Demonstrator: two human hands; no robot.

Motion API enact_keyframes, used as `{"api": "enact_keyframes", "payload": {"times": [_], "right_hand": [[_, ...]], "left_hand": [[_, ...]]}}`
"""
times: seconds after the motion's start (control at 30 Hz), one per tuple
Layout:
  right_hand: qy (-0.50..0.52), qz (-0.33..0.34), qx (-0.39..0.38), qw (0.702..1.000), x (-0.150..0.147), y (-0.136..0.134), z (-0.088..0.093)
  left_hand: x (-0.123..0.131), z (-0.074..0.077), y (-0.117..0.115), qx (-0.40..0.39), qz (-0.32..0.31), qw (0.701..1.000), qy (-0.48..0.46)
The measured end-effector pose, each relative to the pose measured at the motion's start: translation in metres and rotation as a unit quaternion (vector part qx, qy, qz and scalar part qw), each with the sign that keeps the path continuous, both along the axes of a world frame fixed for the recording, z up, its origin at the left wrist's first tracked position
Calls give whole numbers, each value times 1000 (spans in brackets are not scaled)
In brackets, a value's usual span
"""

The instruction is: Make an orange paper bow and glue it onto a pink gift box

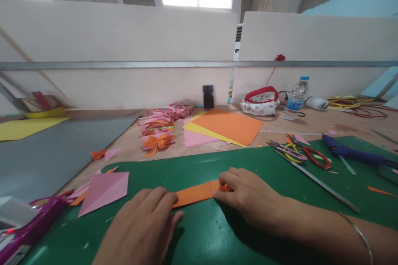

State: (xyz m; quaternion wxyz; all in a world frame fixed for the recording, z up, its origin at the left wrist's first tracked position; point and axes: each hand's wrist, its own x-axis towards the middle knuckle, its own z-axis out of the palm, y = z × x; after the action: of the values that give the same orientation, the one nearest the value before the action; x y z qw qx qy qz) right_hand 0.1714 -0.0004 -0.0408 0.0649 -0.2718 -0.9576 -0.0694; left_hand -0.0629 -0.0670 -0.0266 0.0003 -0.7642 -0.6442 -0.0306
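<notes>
A folded strip of orange paper [197, 194] lies low over the green cutting mat, stretched between my two hands. My left hand [144, 219] has its bent fingers over the strip's left end, which they hide; its thumb shows just below. At the other end, my right hand [241, 188] pinches the paper between thumb and fingers, and a bit of orange pokes out around the fingertips. Left of my left hand sits a folded pink paper piece [105, 190], overlapping other pink and orange scraps.
The green mat [199, 232] carries scissors [317, 158], a metal ruler [323, 185] and a blue glue gun [351, 151] at right. Behind are orange sheets [230, 124], pink paper bows [158, 128], a phone [208, 96], a pouch [259, 105] and a water bottle [295, 101]. A purple device [37, 227] sits front left.
</notes>
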Motion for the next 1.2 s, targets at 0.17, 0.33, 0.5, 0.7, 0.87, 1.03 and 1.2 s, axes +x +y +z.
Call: {"api": "enact_keyframes", "payload": {"times": [0.17, 0.33, 0.5, 0.7, 0.87, 1.03, 1.2], "right_hand": [[0, 20, 55, 998, 3, 4, -4], [-3, 35, 101, 994, 4, 8, -7], [1, 54, 143, 988, 0, 6, -8], [-6, 43, 123, 992, 1, 13, -8], [-15, 4, 83, 996, 3, 16, -8], [-3, -37, -7, 999, 2, 21, -7], [9, -79, -65, 995, 1, 30, -1]], "left_hand": [[36, 23, 27, -119, -17, 993, -6], [32, 15, 32, -101, -56, 993, 1], [32, 13, 29, -102, -75, 992, 17], [33, 8, 41, -75, -105, 992, 16], [29, 3, 48, -67, -115, 991, -3], [23, -2, 50, -72, -97, 992, -45], [14, -2, 57, -103, -77, 988, -88]]}}
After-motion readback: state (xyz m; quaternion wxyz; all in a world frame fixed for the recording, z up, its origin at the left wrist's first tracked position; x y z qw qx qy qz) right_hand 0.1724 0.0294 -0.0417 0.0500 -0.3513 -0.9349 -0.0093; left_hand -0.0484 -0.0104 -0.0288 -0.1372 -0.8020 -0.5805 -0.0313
